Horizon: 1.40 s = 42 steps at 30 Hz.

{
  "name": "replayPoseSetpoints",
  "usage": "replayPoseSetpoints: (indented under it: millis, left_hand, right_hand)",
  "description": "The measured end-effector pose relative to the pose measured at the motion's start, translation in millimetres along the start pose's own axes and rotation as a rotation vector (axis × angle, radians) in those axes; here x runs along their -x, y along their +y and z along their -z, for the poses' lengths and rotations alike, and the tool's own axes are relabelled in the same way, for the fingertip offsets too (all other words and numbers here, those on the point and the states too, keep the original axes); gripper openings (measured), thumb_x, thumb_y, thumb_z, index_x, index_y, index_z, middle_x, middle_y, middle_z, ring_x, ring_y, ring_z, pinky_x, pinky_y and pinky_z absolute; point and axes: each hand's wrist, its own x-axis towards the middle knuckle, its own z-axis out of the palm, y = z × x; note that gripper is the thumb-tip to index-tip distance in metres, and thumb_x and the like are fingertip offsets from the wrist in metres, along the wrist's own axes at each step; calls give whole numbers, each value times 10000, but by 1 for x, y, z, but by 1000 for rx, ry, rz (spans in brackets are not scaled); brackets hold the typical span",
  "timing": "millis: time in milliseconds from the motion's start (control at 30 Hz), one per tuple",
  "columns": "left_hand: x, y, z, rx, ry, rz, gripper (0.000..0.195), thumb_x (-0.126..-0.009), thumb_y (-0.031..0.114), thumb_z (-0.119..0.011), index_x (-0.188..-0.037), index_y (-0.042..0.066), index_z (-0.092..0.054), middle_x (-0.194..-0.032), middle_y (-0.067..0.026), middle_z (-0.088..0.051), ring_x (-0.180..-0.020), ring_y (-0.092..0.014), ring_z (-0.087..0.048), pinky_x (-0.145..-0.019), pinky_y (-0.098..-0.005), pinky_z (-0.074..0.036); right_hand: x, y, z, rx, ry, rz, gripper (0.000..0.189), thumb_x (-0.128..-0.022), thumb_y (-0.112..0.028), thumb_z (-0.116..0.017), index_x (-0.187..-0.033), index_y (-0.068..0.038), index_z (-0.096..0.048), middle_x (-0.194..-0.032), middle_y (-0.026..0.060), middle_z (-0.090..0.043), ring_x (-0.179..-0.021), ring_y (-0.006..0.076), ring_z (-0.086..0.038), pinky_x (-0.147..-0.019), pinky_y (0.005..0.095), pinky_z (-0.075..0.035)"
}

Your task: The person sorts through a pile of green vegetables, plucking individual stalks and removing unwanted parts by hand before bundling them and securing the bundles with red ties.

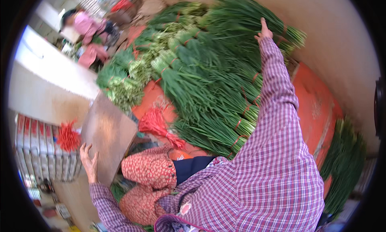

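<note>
My right hand (264, 31) reaches to the far right, fingers spread, at the edge of a bundle of long green leafy stalks (244, 13), which look like garlic chives; it does not grip them. Beneath lie several more such bundles (193, 81), tied with thin red bands. At the lower left, my left hand (90, 164) is raised with fingers apart and holds nothing, beside a brown board (104, 132). A sheaf of red ties (155, 123) lies between the board and the bundles. More red ties (68, 136) are bunched just beyond my left hand.
Orange-red sheeting (313, 102) lies beneath the bundles. Loose long green stalks (343, 165) lie at the far right, beside the wall (340, 51). Stacked white-and-red crates or packs (45, 150) stand left. A person in pink (89, 27) sits at the upper left.
</note>
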Motion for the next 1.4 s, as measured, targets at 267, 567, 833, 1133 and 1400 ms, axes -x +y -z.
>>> replayPoseSetpoints:
  millis: [267, 567, 833, 1133, 1400]
  left_hand:
    - [44, 5, 17, 5, 38, 112, 359, -693, 96, -630, -1040, 33, -563, -1213, -168, -446, -1139, -318, -418, -963, -372, -327]
    - [134, -49, 49, -79, 187, 398, 275, -764, 73, -592, -1033, 20, -569, -1181, -152, -471, -1085, -291, -464, -927, -356, -349]
    - [289, -95, 42, -238, 61, 692, 229, -774, 71, -576, -991, -2, -567, -1132, -168, -501, -1068, -306, -466, -926, -401, -342]
    - [376, -52, 28, -155, 16, 1072, 157, -823, 106, -566, -948, 12, -586, -1014, -123, -558, -869, -234, -545, -657, -328, -455]
    - [422, -53, -8, 121, 221, 1124, 183, -761, 128, -624, -845, -23, -564, -825, -98, -566, -764, -188, -538, -683, -293, -459]
  right_hand:
    - [167, 246, -33, 269, -718, -146, 177, -791, -179, -586, -902, -42, -586, -650, 28, -565, -499, 106, -500, -426, 226, -381]
    - [298, 410, -49, 1048, -1073, -328, 245, -801, -279, -577, -921, -69, -610, -790, 42, -633, -626, 109, -596, -534, 248, -471]
    - [289, 520, -66, 1444, -992, -122, 315, -714, -424, -626, -877, -157, -661, -906, 107, -639, -873, 272, -602, -781, 401, -458]
    - [287, 538, -77, 1582, -949, -223, 375, -739, -426, -615, -984, -143, -639, -949, 114, -633, -880, 246, -600, -780, 359, -463]
    - [264, 470, -102, 626, -1089, -100, 219, -804, -213, -631, -949, -49, -626, -789, 12, -611, -652, 71, -533, -531, 236, -455]
